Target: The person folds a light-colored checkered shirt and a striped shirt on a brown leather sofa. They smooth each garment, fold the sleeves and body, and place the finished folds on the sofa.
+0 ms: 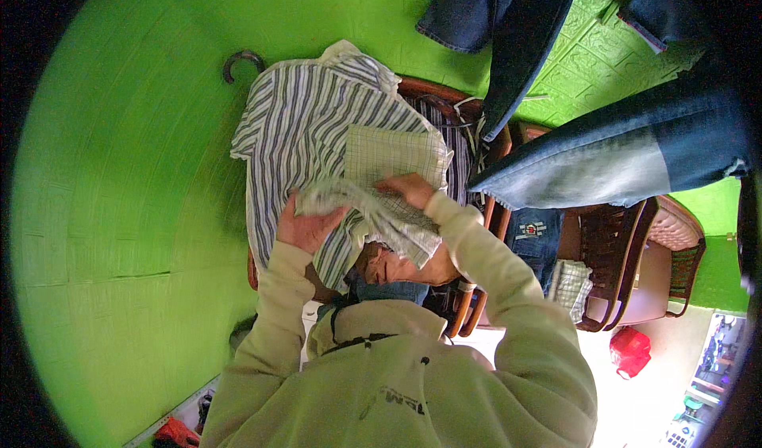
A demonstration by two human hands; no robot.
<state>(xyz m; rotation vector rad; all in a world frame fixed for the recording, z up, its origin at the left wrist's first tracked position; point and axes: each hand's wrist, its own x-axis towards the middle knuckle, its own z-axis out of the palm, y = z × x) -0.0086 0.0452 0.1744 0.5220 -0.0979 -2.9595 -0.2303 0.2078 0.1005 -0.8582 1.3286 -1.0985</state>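
A light checked shirt (389, 150), partly folded, lies over a striped shirt (294, 115) in white, blue and grey. My left hand (305, 227) grips a bunched, whitish edge of the checked shirt, its fingertips partly covered by cloth. Just to the right, my right hand (409, 190) has closed on the same shirt, and a loose part hangs below it toward my body. The striped shirt spreads under both hands, its collar end farthest from me.
Beneath the shirts is a wooden seat with a brown frame (417, 87). Jeans (595, 158) hang at the right, and darker jeans (528, 43) hang farther back. Another wooden chair (675, 249) stands at right, near a red bag-like thing (629, 351). A green wall (135, 210) rises on the left.
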